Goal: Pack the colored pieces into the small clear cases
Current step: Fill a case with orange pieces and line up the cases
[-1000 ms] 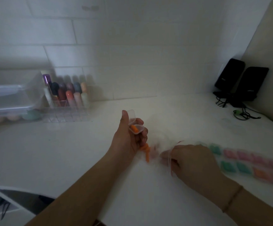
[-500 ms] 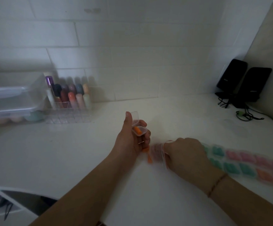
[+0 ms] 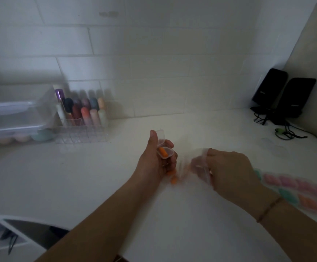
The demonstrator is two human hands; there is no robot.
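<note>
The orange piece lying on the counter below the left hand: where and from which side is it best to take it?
Probably pinch the orange piece across its narrow middle, from above: it lies flat, and the left hand crowds its far end.

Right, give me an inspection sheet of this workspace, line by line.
Surface: white counter, dim light.
Job's things: open clear case holding an orange piece; loose orange pieces on the counter; row of filled cases at right, blurred.
Clutter: clear organizer of coloured tubes; lidded clear box.
Grippers: left hand holds the case; right hand grips something clear, blurred.
Cables: black tangle by the speakers.
Surroundings: white tiled wall.
</note>
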